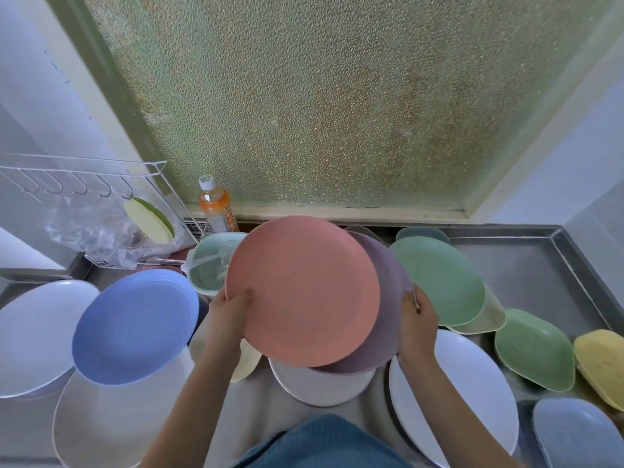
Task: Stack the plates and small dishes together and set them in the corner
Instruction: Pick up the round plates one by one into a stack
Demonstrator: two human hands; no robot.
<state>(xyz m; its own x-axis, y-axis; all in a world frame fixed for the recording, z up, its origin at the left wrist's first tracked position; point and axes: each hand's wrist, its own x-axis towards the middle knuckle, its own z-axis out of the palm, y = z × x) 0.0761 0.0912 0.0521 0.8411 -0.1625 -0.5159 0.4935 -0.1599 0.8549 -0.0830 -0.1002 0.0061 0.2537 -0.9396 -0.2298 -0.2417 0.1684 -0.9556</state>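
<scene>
- The left hand (227, 310) pinches the pink plate (302, 290) at its near left rim, thumb on top; the right hand (417, 320) curls round the purple plate (388, 319) just under it, above the steel counter (526, 265).
- The pink plate sits off-centre on the purple one; tilted, it could slide off and knock the green plate (439, 280) to its right.
- Around the pink plate: one blue plate (135, 324), at least four white ones, one colander (211, 263), and three small dishes far right.
</scene>
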